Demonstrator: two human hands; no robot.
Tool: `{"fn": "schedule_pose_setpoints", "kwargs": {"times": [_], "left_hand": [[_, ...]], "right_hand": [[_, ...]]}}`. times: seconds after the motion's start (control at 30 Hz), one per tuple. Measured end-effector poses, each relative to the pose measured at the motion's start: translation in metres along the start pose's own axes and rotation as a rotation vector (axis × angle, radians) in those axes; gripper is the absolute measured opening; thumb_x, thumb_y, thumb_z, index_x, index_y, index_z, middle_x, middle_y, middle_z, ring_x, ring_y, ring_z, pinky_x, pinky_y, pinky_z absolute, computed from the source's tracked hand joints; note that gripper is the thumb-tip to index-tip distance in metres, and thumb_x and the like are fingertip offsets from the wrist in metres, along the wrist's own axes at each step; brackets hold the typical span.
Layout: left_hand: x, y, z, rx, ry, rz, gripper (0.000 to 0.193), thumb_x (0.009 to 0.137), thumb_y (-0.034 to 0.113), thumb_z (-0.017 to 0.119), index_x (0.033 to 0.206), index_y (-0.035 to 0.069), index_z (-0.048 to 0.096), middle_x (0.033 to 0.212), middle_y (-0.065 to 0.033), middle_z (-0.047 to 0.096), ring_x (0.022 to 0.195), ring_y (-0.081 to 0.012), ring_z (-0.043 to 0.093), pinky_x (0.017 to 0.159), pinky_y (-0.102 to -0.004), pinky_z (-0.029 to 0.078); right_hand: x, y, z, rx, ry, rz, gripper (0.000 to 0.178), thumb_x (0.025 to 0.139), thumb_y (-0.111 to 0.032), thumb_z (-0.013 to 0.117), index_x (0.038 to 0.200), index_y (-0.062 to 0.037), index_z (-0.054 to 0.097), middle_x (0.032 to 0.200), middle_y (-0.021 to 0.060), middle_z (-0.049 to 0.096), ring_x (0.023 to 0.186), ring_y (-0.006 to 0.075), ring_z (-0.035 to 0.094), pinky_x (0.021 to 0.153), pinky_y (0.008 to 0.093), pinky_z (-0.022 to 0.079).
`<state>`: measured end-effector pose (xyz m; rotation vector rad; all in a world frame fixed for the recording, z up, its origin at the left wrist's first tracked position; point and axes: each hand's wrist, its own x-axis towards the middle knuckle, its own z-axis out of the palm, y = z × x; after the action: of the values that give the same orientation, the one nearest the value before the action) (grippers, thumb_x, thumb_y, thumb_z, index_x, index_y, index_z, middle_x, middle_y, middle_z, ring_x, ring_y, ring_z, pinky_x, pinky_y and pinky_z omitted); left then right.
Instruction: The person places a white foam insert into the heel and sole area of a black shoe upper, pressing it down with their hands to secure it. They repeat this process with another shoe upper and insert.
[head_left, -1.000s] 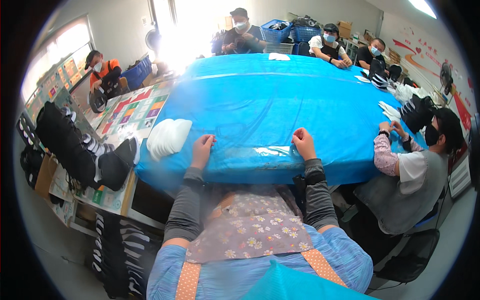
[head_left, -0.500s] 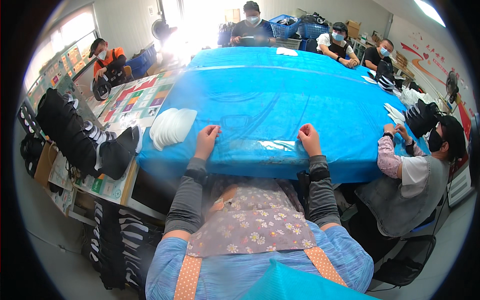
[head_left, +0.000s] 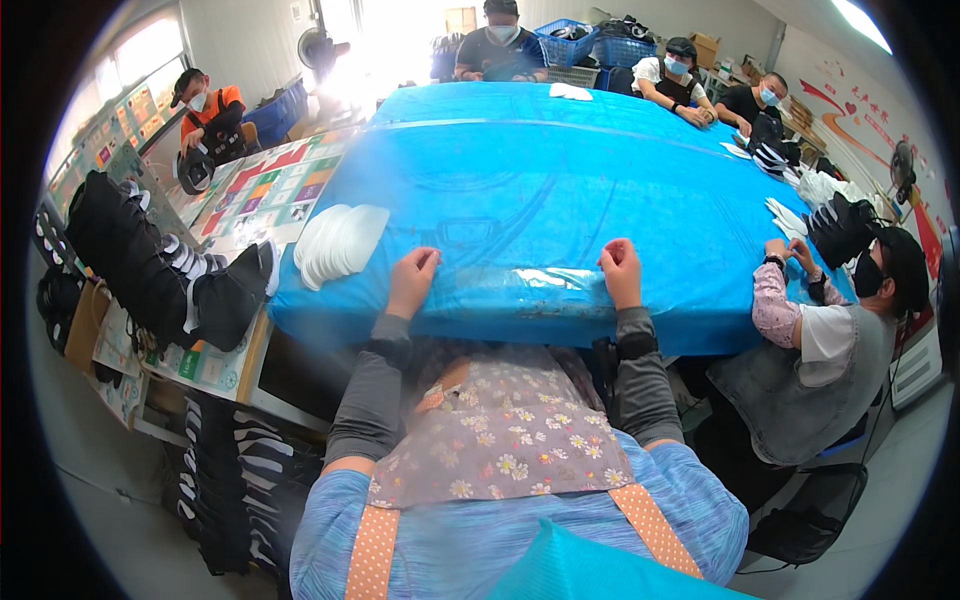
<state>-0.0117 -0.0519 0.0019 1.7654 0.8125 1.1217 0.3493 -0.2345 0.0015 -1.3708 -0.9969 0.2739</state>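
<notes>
Both of my forearms reach up to the near edge of a table with a blue cover [head_left: 480, 215]. My left hand [head_left: 411, 282] rests on the cover with its fingers curled in and fingertips together; nothing shows in it. To its left lies a fanned stack of white, rounded insole-like pieces [head_left: 342, 245], apart from the hand. My right hand [head_left: 622, 275] is closed in a similar way near the edge, and no object is visible in it. Between the hands a shiny, clear patch [head_left: 550, 279] shows on the cover.
Black shoes [head_left: 170, 265] are stacked along the left side table. At right, a co-worker [head_left: 815, 330] sits with both hands by white pieces [head_left: 786, 218] and black shoes [head_left: 842, 232]. Several other people sit around the far side. Blue baskets [head_left: 625, 56] stand behind them.
The view has shifted slightly. My hands stay closed in nearly the same places. The person at the far end has lowered the hands somewhat.
</notes>
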Motion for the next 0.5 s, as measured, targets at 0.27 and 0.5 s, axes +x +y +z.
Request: {"fn": "schedule_pose_setpoints", "kwargs": {"times": [0.27,0.5], "left_hand": [[-0.132,-0.02,-0.012,0.766,0.075,0.533,0.032,0.091,0.011,0.063,0.122,0.005,0.063,0.131,-0.0151,0.056,0.115,-0.0347,0.058,0.094,-0.042,0.048],[-0.327,-0.228,-0.119,1.28,-0.482,0.411,0.053,0.093,0.031,0.062,0.139,0.006,0.053,0.138,-0.0222,0.054,0.124,-0.0347,0.056,0.1,-0.0437,0.047]], "right_hand": [[-0.153,-0.013,-0.036,-0.904,-0.108,-0.602,0.032,0.086,-0.008,0.066,0.117,-0.0054,0.059,0.135,0.0186,0.056,0.125,0.0394,0.051,0.105,0.0463,0.041],[-0.395,0.162,-0.204,-1.023,-0.538,0.214,0.039,0.086,-0.021,0.065,0.119,-0.0003,0.064,0.123,0.0223,0.063,0.115,0.0377,0.059,0.101,0.0459,0.044]]}}
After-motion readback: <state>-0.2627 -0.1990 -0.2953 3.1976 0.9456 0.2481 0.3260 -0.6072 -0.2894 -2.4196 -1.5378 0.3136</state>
